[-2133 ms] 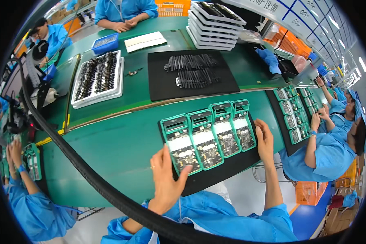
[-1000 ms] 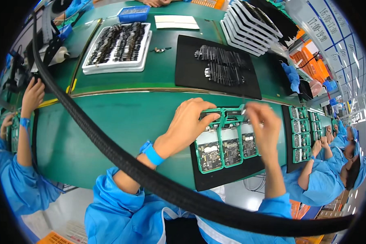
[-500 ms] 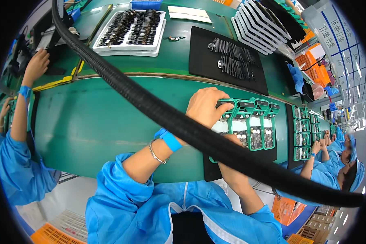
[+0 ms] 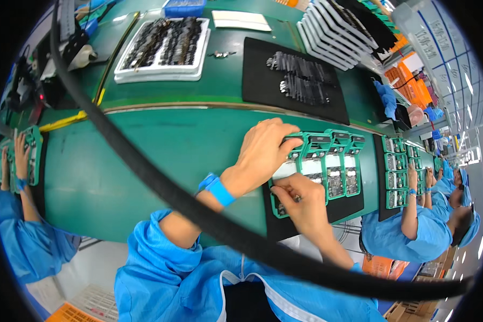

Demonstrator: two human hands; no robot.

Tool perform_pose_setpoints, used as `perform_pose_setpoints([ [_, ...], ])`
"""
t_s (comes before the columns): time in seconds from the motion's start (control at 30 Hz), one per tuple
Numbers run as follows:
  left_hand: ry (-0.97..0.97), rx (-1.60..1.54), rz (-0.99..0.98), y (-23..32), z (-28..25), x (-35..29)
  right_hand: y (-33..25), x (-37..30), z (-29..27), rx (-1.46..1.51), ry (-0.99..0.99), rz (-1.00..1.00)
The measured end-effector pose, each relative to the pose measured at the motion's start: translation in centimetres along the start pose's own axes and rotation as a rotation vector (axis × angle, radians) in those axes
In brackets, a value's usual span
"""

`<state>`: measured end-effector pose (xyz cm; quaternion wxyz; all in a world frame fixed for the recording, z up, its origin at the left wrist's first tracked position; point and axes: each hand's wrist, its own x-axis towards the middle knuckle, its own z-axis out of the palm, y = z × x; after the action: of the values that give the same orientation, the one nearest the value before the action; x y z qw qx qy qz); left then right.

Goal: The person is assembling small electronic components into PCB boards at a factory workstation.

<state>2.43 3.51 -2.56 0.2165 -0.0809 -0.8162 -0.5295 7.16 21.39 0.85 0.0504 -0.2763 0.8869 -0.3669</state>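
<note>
– On the black mat lies the leftmost green board frame, its top clasped by our left hand: what could go wrong?

– If our right hand, whose grip we can't tell, presses the lower end unevenly, we could tilt it

Table: was lit brightly and evenly, with faint sheen; long edges bowed by the lens. Lamps, right of table: showed as white streaks. Chart, right of table: lettering was blurred.
</note>
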Motion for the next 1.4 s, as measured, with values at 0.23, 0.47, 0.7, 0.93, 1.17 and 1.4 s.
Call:
perform_pose_setpoints([
  [0.23,-0.068,-0.004,0.011,0.0,-1.3,0.1,10.2,12.0,-10.3,-0.038,0.295,0.006],
  [0.47,-0.164,-0.051,-0.029,0.5,-1.4,0.9,21.9,22.1,-13.2,-0.149,0.233,0.158],
  [0.7,-0.222,-0.077,-0.096,1.2,-1.7,1.3,20.5,20.0,-13.3,-0.215,0.294,0.075],
  [0.93,-0.227,-0.044,-0.090,0.7,-2.0,1.0,7.2,2.8,-8.9,-0.075,0.340,-0.030],
  [1.17,-0.244,-0.057,-0.107,1.2,-2.7,1.1,3.8,-2.4,-3.6,-0.069,0.317,-0.025],
  [1.4,-0.116,0.374,0.202,2.1,-0.7,1.7,4.6,-2.8,-1.4,-0.146,0.357,-0.109],
])
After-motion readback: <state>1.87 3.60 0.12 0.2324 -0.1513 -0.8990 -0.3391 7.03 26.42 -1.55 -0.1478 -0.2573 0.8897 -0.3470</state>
